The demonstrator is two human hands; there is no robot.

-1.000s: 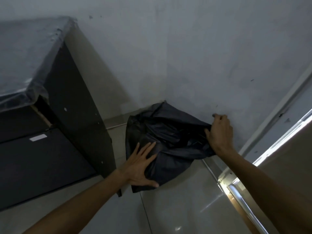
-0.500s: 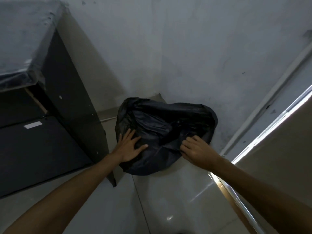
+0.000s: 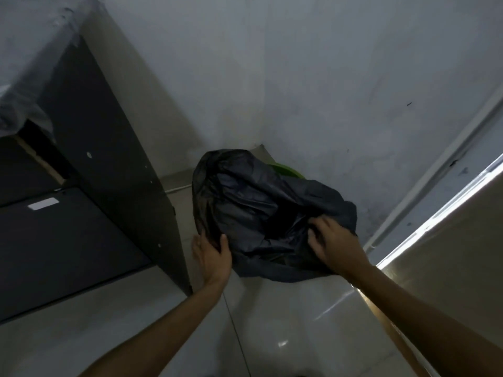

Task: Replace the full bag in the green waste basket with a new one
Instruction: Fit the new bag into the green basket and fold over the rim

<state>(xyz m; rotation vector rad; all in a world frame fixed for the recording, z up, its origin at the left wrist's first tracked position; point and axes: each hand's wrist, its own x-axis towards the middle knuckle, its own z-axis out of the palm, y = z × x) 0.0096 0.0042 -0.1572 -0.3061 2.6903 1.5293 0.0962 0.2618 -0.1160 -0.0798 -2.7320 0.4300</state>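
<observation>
Black bag (image 3: 255, 208) over green waste basket (image 3: 289, 170) in far corner (sliver of rim visible, far side). Clasped at near-left edge by left hand (image 3: 213, 255), thumb on top; bunched at near-right in right hand (image 3: 337, 246), fingers (image 3: 322, 223) curled. Slack rightward, nearest right hand.

Grey plastered walls (image 3: 313, 77) are meeting in a corner. A dark cabinet (image 3: 109, 191) is standing at left on glossy floor tiles (image 3: 285, 327).

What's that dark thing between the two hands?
The crumpled black bag, seen in the head view; the left hand holds its edge, the right hand grips the other side.
</observation>
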